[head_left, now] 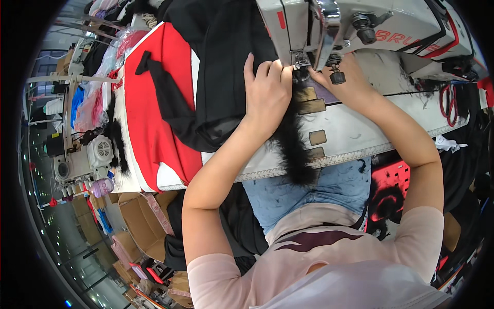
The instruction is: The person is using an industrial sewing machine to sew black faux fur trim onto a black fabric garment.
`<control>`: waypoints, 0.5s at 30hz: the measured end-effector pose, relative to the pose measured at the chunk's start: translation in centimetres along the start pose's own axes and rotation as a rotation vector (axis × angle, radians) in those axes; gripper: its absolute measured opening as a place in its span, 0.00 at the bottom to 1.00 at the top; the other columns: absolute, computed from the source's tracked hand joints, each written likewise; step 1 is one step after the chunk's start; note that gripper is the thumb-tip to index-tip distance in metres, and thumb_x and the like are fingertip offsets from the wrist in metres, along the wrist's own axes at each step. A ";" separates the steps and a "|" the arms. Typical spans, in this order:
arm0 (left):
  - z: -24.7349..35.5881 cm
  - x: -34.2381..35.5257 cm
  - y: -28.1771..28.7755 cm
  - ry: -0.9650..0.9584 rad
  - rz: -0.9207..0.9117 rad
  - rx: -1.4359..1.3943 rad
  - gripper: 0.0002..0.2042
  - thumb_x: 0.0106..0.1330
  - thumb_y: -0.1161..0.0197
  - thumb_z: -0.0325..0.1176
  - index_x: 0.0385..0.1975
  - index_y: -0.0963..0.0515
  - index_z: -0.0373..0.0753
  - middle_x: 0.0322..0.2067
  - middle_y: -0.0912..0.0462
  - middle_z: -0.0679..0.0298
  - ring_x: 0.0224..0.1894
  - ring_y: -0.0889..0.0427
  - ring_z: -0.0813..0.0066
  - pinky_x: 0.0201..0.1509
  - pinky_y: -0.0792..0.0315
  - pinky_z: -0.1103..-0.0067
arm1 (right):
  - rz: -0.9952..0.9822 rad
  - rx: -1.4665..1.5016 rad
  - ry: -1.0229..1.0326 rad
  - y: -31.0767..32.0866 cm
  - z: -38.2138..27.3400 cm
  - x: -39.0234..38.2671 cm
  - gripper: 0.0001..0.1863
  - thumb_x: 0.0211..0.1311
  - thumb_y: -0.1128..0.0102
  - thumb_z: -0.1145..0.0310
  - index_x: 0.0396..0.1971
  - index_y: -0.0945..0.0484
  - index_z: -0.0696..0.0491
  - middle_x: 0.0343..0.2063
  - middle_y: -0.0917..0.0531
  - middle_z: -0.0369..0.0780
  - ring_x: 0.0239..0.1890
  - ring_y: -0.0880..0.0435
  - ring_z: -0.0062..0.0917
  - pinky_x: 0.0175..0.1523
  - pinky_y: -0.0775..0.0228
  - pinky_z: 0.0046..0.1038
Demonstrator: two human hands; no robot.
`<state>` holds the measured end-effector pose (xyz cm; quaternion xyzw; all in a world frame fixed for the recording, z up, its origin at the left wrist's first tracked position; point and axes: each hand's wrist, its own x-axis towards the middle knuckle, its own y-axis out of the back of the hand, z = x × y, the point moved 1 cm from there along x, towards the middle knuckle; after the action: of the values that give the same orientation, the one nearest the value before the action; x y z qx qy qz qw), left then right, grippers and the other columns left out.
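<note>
My left hand (268,95) lies at the left of the sewing machine's presser foot (300,64), on black fabric (224,62). Its little finger stands apart, while the other fingers are bent and closed on the fabric's edge beside the foot. A black fluffy fur trim (293,149) runs from under that hand toward me and hangs over the table's front edge. On the foot's other side is my right hand (346,82), fingertips drawn in close to the needle area. The machine head (393,31) partly hides those fingers, and what they hold cannot be made out.
Red fabric (159,108) and a black strip (172,95) lie at the table's left. Along the front edge runs a measuring tape (350,153). Red-handled scissors (448,105) rest at the right. Cardboard boxes (144,221) stand below, left, near an overlooking grey motor unit (100,150).
</note>
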<state>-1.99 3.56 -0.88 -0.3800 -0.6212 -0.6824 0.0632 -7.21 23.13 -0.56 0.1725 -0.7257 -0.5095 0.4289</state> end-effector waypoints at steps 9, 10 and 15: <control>-0.6 0.1 0.1 -0.012 0.012 -0.055 0.04 0.56 0.39 0.26 0.29 0.26 0.38 0.35 0.25 0.62 0.43 0.22 0.66 0.66 0.38 0.50 | 0.035 0.091 -0.206 -0.7 -0.2 0.0 0.14 0.57 0.31 0.69 0.36 0.23 0.63 0.32 0.17 0.49 0.34 0.21 0.48 0.39 0.29 0.40; -0.5 0.2 0.2 -0.013 0.014 -0.056 0.04 0.56 0.39 0.26 0.29 0.26 0.38 0.35 0.25 0.62 0.43 0.22 0.66 0.66 0.38 0.50 | 0.035 0.089 -0.207 -0.8 -0.1 -0.1 0.14 0.57 0.31 0.69 0.36 0.23 0.63 0.32 0.17 0.49 0.34 0.21 0.48 0.39 0.29 0.40; -0.1 0.5 0.2 -0.011 0.019 -0.027 0.03 0.55 0.40 0.24 0.26 0.27 0.38 0.31 0.27 0.62 0.39 0.22 0.67 0.66 0.37 0.51 | 0.048 0.127 -0.168 -0.8 0.3 0.1 0.13 0.57 0.31 0.69 0.34 0.23 0.63 0.28 0.18 0.48 0.31 0.22 0.47 0.38 0.30 0.41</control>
<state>-2.26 3.66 -0.46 -0.3903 -0.6088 -0.6880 0.0609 -7.61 22.89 -1.29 0.1387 -0.7939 -0.4646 0.3668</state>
